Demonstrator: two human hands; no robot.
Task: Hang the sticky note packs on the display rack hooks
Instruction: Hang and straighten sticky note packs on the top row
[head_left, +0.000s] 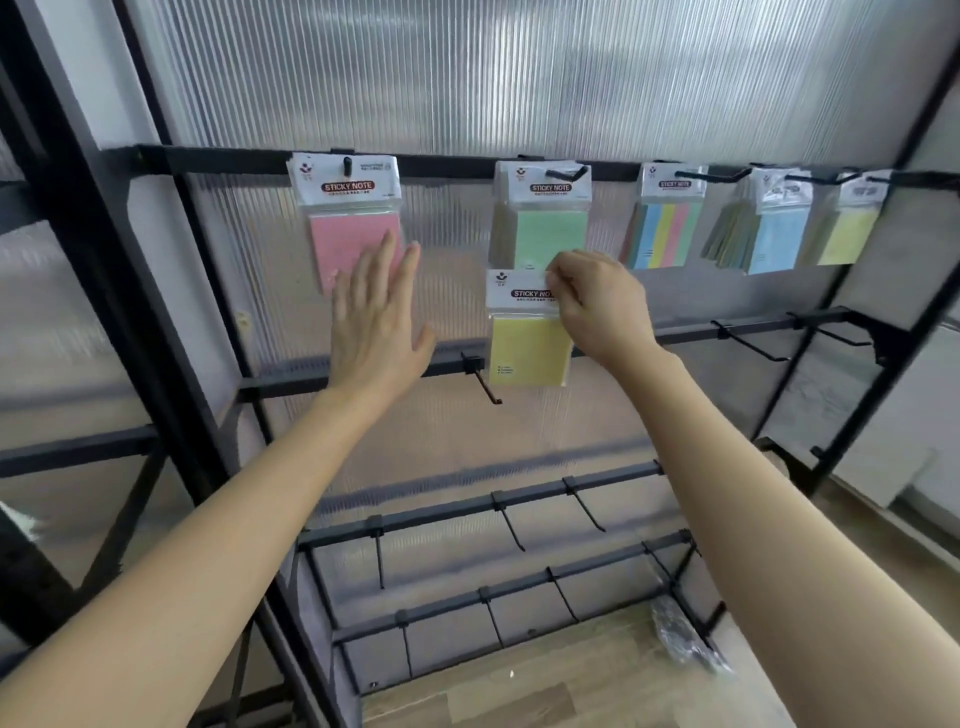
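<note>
Pack of yellow sticky notes (527, 351), white STICKY NOTE header, pinched by R hand (597, 306), L hand (376, 322) flat, empty

A yellow pack (527, 332) is pinched at its header by the right hand (597, 306). The pink pack (349, 223), hung on the top rail (457, 165), is overlapped by the flat left hand (376, 322).

One wide-angle head-worn view, forward and slightly downward, close in front of the display rack (218, 161).
</note>
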